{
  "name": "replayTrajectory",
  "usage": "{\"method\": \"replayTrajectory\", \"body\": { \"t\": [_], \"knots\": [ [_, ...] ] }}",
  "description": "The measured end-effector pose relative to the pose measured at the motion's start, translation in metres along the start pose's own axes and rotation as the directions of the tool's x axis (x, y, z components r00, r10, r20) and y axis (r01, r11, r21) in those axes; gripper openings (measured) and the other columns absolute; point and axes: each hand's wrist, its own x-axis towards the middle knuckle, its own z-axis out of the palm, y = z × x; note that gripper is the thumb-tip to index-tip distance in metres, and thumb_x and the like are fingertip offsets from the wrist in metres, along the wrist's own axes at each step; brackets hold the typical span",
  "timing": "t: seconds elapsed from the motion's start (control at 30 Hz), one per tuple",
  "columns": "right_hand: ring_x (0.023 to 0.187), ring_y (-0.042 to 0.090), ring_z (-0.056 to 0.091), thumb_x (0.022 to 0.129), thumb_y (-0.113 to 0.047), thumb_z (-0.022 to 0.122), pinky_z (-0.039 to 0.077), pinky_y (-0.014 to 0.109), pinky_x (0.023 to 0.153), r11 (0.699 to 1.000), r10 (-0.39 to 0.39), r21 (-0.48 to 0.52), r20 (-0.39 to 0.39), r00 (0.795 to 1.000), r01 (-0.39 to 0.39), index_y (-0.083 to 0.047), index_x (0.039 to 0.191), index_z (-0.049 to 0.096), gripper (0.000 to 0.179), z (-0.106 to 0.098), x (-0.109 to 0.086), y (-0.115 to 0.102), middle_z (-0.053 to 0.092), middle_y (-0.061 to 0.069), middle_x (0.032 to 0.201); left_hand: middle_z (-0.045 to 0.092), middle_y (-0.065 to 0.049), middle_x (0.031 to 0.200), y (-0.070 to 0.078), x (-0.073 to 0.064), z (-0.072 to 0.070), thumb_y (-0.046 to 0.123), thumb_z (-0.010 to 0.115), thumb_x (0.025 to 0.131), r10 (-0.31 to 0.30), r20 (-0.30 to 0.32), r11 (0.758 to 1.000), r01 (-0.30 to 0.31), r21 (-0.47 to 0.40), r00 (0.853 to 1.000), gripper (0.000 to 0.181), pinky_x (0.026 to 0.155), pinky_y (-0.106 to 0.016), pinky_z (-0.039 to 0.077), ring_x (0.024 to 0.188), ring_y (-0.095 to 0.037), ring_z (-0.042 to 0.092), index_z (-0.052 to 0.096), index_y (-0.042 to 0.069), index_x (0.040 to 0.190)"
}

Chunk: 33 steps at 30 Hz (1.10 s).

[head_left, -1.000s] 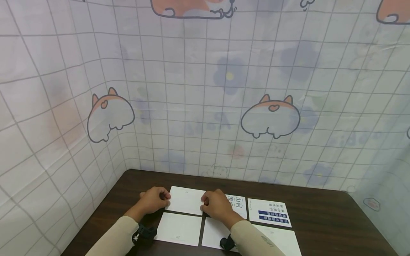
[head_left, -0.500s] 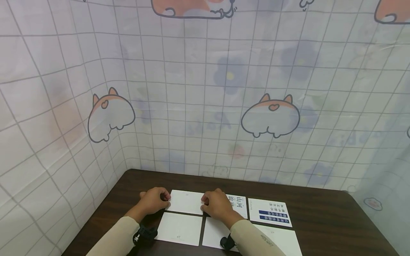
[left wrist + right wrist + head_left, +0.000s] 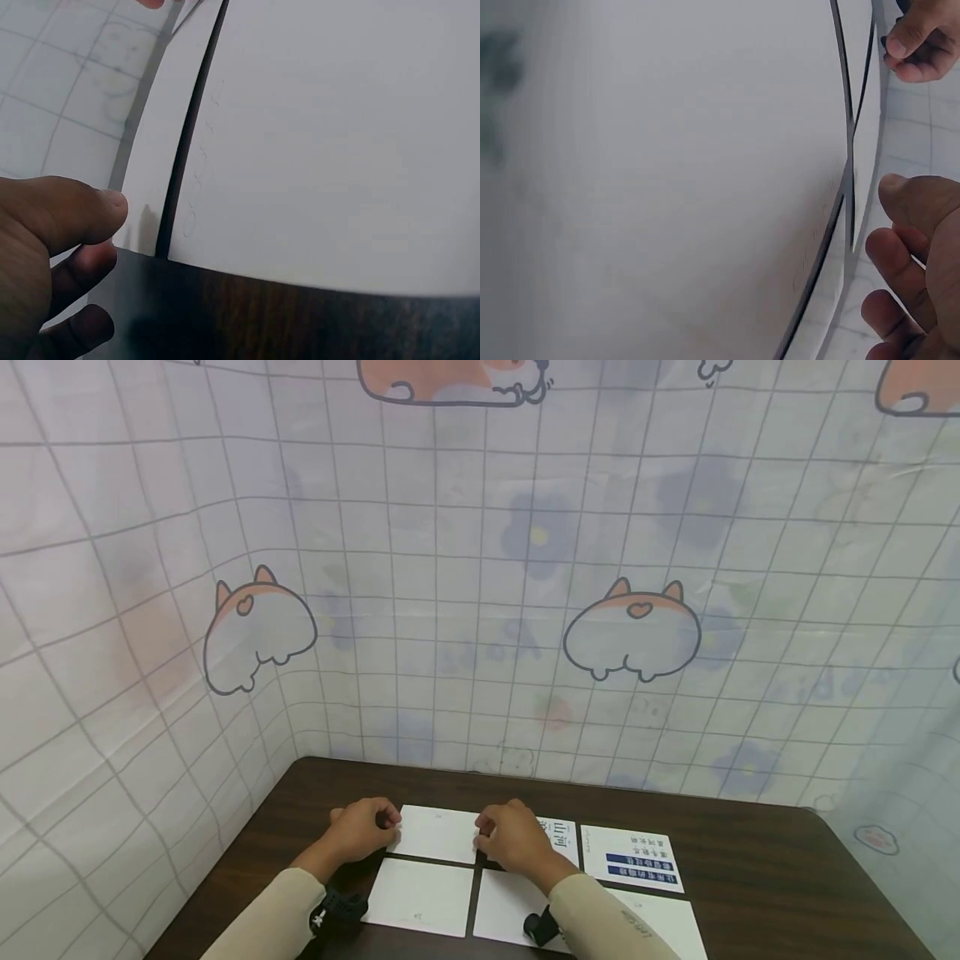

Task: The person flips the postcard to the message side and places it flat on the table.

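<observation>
A blank-looking white card [image 3: 435, 835] lies flat on the dark table, in the far-left place of two rows of cards. My left hand [image 3: 362, 828] is at its left edge, thumb and fingers loosely bent; in the left wrist view the thumb [image 3: 112, 208] overlaps the card's end [image 3: 146, 180]. Over the gap at the card's right edge is my right hand [image 3: 516, 837]. In the right wrist view its thumb and fingers [image 3: 889, 251] are spread apart with nothing between them. The right hand partly covers a card with large printed characters [image 3: 558, 837].
Another printed card [image 3: 632, 857] with blue bars lies at far right. The near row has plain white cards at left [image 3: 420, 897], middle [image 3: 498, 902] and right [image 3: 660, 920]. Dark wooden table [image 3: 765, 877] surrounds them, with a patterned cloth [image 3: 480, 693] behind.
The far-left card's back edge has come down, and the card now lies flat. My right hand has shifted slightly right, off the card's edge. My left hand has hardly moved.
</observation>
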Motion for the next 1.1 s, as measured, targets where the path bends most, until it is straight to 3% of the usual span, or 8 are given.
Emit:
{"method": "replayTrajectory", "body": {
  "t": [0.3, 0.43, 0.6, 0.87, 1.1],
  "knots": [
    [0.104, 0.022, 0.058, 0.088, -0.024, 0.080, 0.052, 0.043, 0.082, 0.999, 0.005, 0.045, 0.014, 1.000, -0.005, -0.012, 0.111, 0.074, 0.027, -0.015, -0.003, 0.013, 0.067, -0.003, 0.097, 0.061, 0.011, 0.083, 0.015, 0.008, 0.000, 0.014, 0.080, 0.088, 0.068, 0.037, 0.997, -0.066, -0.032, 0.997, 0.013, 0.090, -0.052, 0.033, 0.077, -0.011, 0.054, 0.070, 0.016, 0.098],
    [0.104, 0.021, 0.057, 0.087, -0.025, 0.082, 0.051, 0.043, 0.085, 1.000, -0.001, 0.026, 0.010, 1.000, 0.001, -0.012, 0.111, 0.074, 0.028, -0.017, -0.003, 0.019, 0.068, -0.004, 0.098, 0.062, 0.010, 0.085, 0.020, 0.013, 0.003, 0.013, 0.080, 0.087, 0.086, 0.053, 0.996, -0.084, -0.039, 0.995, 0.015, 0.081, -0.045, 0.043, 0.077, -0.012, 0.054, 0.071, 0.015, 0.098],
    [0.107, 0.021, 0.056, 0.087, -0.027, 0.081, 0.051, 0.045, 0.087, 0.999, 0.021, 0.023, 0.030, 0.999, -0.022, -0.012, 0.115, 0.073, 0.033, -0.020, -0.004, 0.026, 0.067, -0.004, 0.101, 0.063, 0.008, 0.088, 0.023, 0.019, 0.007, 0.011, 0.081, 0.086, 0.142, 0.064, 0.989, -0.138, -0.051, 0.988, 0.017, 0.076, -0.041, 0.046, 0.079, -0.013, 0.055, 0.071, 0.012, 0.100],
    [0.114, 0.026, 0.055, 0.085, -0.026, 0.083, 0.050, 0.048, 0.093, 0.999, 0.014, 0.032, 0.054, 0.998, -0.015, -0.010, 0.118, 0.071, 0.039, -0.028, -0.016, 0.035, 0.068, -0.001, 0.106, 0.064, 0.004, 0.092, 0.036, 0.013, 0.015, 0.012, 0.079, 0.087, 0.212, 0.087, 0.976, -0.207, -0.072, 0.973, 0.020, 0.072, -0.038, 0.048, 0.082, -0.014, 0.056, 0.070, 0.009, 0.105],
    [0.118, 0.030, 0.054, 0.085, -0.026, 0.084, 0.050, 0.050, 0.093, 0.999, 0.010, 0.044, 0.080, 0.997, -0.013, -0.010, 0.121, 0.070, 0.043, -0.034, -0.026, 0.044, 0.067, 0.000, 0.109, 0.064, 0.005, 0.093, 0.048, 0.007, 0.020, 0.013, 0.079, 0.086, 0.214, 0.112, 0.975, -0.205, -0.087, 0.970, 0.022, 0.072, -0.038, 0.048, 0.083, -0.015, 0.056, 0.070, 0.008, 0.106]
  ]
}}
